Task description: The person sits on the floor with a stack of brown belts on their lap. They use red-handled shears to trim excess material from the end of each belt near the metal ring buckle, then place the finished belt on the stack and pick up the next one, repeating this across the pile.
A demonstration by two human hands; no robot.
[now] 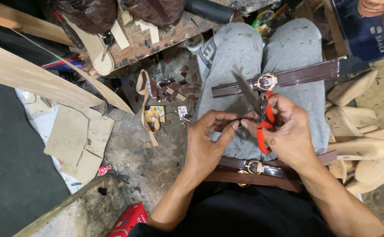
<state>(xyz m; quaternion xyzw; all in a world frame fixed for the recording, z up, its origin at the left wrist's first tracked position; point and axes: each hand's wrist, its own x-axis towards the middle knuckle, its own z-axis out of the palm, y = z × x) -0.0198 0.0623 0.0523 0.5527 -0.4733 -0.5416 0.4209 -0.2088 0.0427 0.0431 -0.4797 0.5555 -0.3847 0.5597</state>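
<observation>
1. While the left hand (209,140) pinches a thin dark strip (238,121) between thumb and fingertips, the right hand (288,131) is closed around orange-handled scissors (262,116), so both hands are gripping something.
2. That strip sits between the two hands, above the person's lap, and the right fingertips meet it too; it is too small to tell its material.
3. Dark scissor blades point up and to the left, away from the body, while the orange handles run down through the right fist.
4. Across the grey trousers (244,52), beyond the hands, lies a glossy brown strap (306,74) bearing a round gold buckle (266,81).
5. Nearer the body, a second brown strap (227,164) with its own gold buckle (254,166) lies across the lap, partly under the wrists.
6. On the person's right, pale wooden shoe lasts (358,149) are heaped together, touching one another.
7. On the left, the concrete floor (135,153) is strewn with small brown offcuts (174,85) and a looped tan strip (148,105).
8. Flat cardboard pieces (80,140) lie further left, overlapping each other.
9. A worn wooden workbench (165,37) stands at the top, with a pale shoe insole (99,55) on its edge.
10. A red packet (128,219) lies near the bottom, beside the left forearm.
</observation>
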